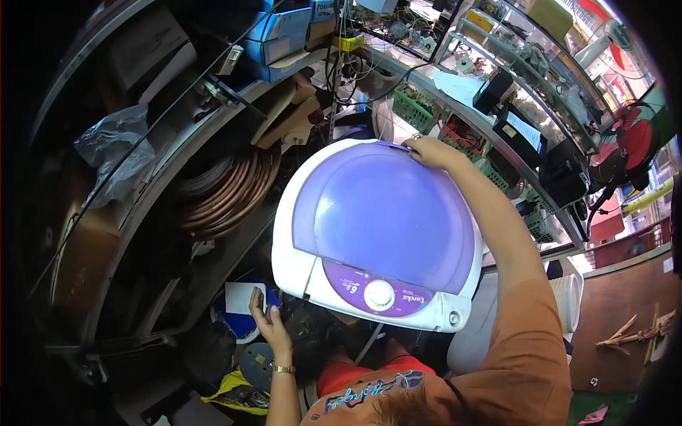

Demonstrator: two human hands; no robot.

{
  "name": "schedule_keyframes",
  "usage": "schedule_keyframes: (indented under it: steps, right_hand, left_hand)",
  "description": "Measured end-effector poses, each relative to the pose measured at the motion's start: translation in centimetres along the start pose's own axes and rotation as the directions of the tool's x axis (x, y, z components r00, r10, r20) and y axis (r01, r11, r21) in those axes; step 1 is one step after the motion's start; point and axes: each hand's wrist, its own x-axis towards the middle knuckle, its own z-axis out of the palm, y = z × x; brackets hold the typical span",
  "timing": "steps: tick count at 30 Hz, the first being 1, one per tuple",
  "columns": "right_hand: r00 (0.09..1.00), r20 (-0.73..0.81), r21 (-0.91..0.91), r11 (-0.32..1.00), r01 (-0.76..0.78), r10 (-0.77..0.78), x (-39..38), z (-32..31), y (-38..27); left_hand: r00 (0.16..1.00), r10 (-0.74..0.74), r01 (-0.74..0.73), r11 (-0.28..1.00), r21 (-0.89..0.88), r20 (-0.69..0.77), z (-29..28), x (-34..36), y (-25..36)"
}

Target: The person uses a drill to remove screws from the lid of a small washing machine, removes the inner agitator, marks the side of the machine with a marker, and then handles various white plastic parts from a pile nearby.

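Observation:
In front of me is a white washing machine (284,248) with a see-through purple lid (391,206). Its purple control panel (341,280) carries a round white dial (379,295) and faces my body. My right hand (430,151) reaches over the right side, its fingers curled round the far edge by the lid's rim; the fingertips are partly hidden. To the left of the machine and apart from it, my left hand (272,326) is raised with fingers stretched out and nothing in it. A gold-coloured watch (284,369) is on that wrist.
Coiled copper tubing (231,192) lies on the left shelving, near a clear plastic bag (117,149) and blue boxes (284,42). Green baskets (413,110) and black boxes (522,135) fill the right shelves. A yellow bag (238,392) lies by my left forearm.

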Motion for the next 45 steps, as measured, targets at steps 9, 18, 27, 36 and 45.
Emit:
schedule_keyframes:
  steps: [9,18,27,36,45]
  right_hand:
    - [0.994,-0.094,0.410,0.908,0.086,-0.052,-11.8,-23.4,-7.2]
    - [0.528,-0.479,0.729,0.018,0.685,-0.702,-24.1,-25.9,-18.4]
    - [0.482,-0.583,0.742,-0.187,0.644,-0.654,-19.7,-21.7,-14.4]
    - [0.819,-0.515,0.515,0.673,0.531,-0.252,-5.8,-3.9,4.0]
    - [0.924,-0.381,0.916,0.147,0.373,0.027,-9.8,5.6,6.0]
  left_hand:
    - [0.967,0.250,-0.252,0.967,-0.040,-0.041,7.2,-6.9,13.7]
    - [0.987,0.065,-0.086,0.986,-0.142,-0.144,15.0,-9.4,8.4]
    - [0.992,0.081,-0.082,0.997,-0.005,-0.098,11.4,-7.6,3.8]
    - [0.988,-0.012,-0.014,0.986,-0.168,-0.157,19.7,-7.5,14.1]
    - [0.998,0.018,-0.027,0.988,-0.154,-0.060,16.7,-4.3,14.0]
